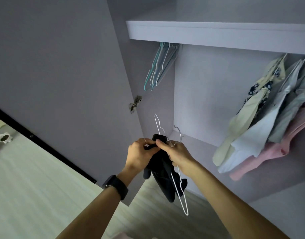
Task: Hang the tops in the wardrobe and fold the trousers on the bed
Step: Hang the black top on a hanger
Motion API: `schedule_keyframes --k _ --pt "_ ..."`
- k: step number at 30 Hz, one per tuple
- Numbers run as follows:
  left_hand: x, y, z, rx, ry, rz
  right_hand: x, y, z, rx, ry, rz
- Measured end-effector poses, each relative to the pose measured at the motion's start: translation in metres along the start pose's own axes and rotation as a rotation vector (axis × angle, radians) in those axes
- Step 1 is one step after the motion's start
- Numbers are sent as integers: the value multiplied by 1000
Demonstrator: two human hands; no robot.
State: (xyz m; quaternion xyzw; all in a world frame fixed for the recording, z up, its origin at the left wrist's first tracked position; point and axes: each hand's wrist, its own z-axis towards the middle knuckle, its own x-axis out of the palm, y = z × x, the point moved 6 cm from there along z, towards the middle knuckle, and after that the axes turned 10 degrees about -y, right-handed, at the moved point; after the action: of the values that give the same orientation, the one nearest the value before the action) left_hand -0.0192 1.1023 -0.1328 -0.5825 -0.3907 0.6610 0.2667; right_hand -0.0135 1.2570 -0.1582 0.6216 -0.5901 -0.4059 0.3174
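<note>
A black top (163,176) hangs bunched between my hands in front of the open wardrobe (217,30). My left hand (139,152) pinches a strap of it near the top. My right hand (175,152) grips the same strap together with a white wire hanger (180,190), whose hook points up and whose lower arm dangles below the cloth. Several empty hangers (158,66) hang on the rail at the wardrobe's left. Several tops (262,118), cream, white, grey and pink, hang at the right.
The wardrobe door (62,83) stands open at the left, its hinge (134,104) beside the empty hangers. A shelf spans the top of the wardrobe. Pale wooden floor (36,187) lies below, with a small white object (4,138) at the far left.
</note>
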Motion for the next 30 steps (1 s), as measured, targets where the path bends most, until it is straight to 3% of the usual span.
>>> schedule_keyframes --k 3,5,7,11,14,19,24,28,30 --pt "-7 10 2 -168 151 -259 0 -10 7 20 36 62" --pt "-16 15 6 -209 161 -310 0 -11 11 11 22 74" --pt "-33 23 17 -158 50 -114 -10 -6 17 -32 -82 -40" --pt "-84 31 35 -21 -229 504 -54 8 38 -178 -283 -411" --pt "-110 32 48 90 -325 666 -90 10 53 -228 -364 -708" --pt "-102 -1 58 321 -297 752 -105 25 59 -316 -488 -840" --pt "-92 -38 73 280 -227 641 -107 20 58 -216 -431 -714" --pt "-77 -77 85 283 -124 468 -121 15 54 -36 -415 -425" --pt "-70 -100 90 309 -108 385 -133 24 46 -80 -480 -367"
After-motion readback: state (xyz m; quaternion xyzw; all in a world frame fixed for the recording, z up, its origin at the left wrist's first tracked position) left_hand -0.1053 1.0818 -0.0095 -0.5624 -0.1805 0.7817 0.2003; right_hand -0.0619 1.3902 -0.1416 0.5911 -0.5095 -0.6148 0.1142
